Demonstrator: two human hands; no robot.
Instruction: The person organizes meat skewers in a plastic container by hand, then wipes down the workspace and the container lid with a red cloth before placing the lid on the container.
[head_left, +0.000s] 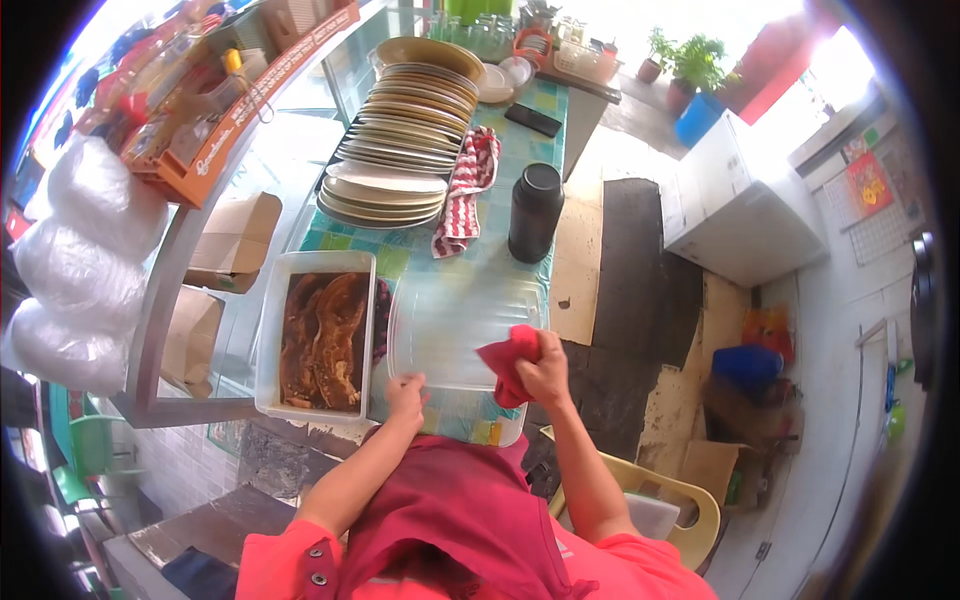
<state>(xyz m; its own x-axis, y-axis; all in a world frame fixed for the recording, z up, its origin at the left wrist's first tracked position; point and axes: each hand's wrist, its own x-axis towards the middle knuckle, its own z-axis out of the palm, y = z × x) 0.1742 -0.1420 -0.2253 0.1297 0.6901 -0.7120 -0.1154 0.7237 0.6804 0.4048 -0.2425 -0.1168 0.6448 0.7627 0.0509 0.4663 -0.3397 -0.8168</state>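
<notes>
A clear plastic lid (450, 322) lies on the checked tablecloth right before me. My left hand (407, 396) grips its near left corner. Bunched in my right hand (546, 369) is a red cloth (511, 360), held over the lid's near right part. Left of the lid stands a white plastic tub (371, 300) of meat (330, 337) in dark brown sauce, uncovered. Beyond it rises a long row of stacked plates (420, 112). A red-and-white towel (469, 187) lies beside the plates, and a black bottle (536, 214) stands upright behind the lid.
A black phone (532, 120) lies near the table's right edge. Glasses (491, 34) stand at the far end. On the left are a glass case with cardboard boxes (236, 232), an orange crate (225, 142) and filled plastic bags (82, 277). A yellow plastic chair (705, 517) is at lower right.
</notes>
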